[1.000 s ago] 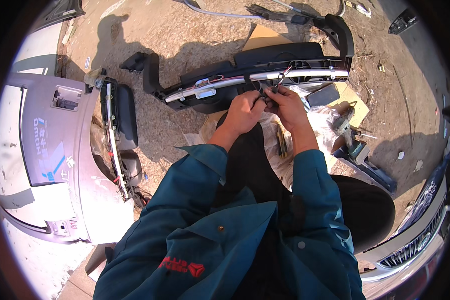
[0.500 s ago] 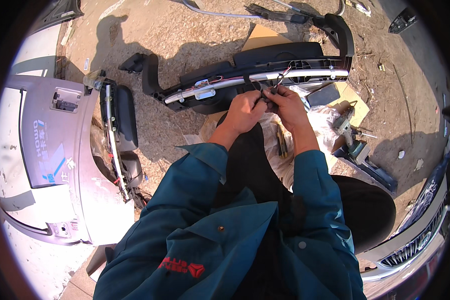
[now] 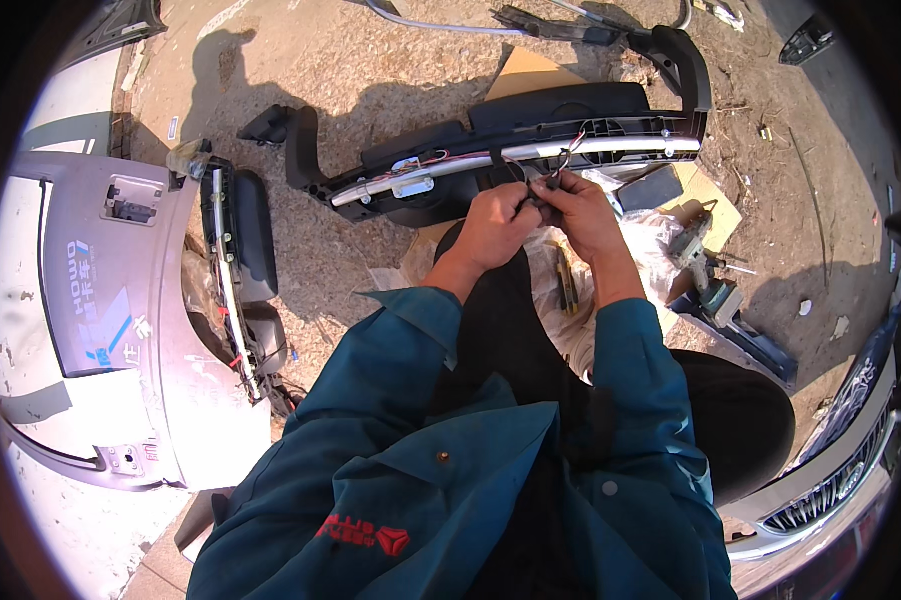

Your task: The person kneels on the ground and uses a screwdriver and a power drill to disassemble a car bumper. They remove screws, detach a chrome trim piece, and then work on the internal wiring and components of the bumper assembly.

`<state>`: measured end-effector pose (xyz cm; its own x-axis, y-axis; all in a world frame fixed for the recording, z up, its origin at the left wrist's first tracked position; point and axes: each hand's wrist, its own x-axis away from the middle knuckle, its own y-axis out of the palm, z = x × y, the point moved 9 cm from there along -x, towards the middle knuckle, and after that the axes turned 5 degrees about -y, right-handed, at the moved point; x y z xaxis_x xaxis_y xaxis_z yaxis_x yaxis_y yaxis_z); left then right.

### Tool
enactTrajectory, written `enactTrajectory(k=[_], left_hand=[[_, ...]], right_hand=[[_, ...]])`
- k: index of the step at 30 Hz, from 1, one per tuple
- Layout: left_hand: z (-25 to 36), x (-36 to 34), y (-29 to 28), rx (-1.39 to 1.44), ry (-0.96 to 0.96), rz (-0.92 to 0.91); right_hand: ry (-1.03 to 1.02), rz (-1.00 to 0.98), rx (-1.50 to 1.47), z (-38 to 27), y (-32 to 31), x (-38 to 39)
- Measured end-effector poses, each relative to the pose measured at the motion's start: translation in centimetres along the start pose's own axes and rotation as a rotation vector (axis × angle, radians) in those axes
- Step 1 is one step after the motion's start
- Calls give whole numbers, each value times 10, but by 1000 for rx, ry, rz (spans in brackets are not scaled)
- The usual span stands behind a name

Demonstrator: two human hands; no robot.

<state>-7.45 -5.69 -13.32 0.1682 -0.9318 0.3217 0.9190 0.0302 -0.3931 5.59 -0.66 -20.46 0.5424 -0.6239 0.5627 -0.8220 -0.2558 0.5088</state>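
Above my knees a long black plastic trim piece (image 3: 556,105) lies on the ground, with a silver metal bar (image 3: 621,147), small brackets and thin wires (image 3: 576,142) along it. My left hand (image 3: 499,225) is closed, fingers curled round a small dark wire piece below the bar's middle. My right hand (image 3: 588,220) pinches the same dark piece beside it, thumb over it. The two hands nearly touch, and exactly what lies between the fingertips is too small to make out.
At left are a silver vehicle door (image 3: 121,270) and a second black part (image 3: 254,230). Cardboard (image 3: 526,70), crumpled plastic sheet (image 3: 646,240), yellow-handled tool (image 3: 567,285) and power tool (image 3: 721,300) lie near my legs. A vehicle grille (image 3: 821,500) is at lower right.
Both hands have shifted slightly to the right, still closed together at the dark wire piece. The right forearm has moved a little rightward too.
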Motion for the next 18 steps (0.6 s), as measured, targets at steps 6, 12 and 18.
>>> enactTrajectory(k=[6,12,18], left_hand=[[-14,-3,7,-18,-11,31],[-19,-4,9,-20,-41,64],[-13,3,8,1,-80,126]], right_hand=[[9,-14,-12,1,0,2],[-2,57,-42,8,-6,4],[-31,46,-21,4,-9,2]])
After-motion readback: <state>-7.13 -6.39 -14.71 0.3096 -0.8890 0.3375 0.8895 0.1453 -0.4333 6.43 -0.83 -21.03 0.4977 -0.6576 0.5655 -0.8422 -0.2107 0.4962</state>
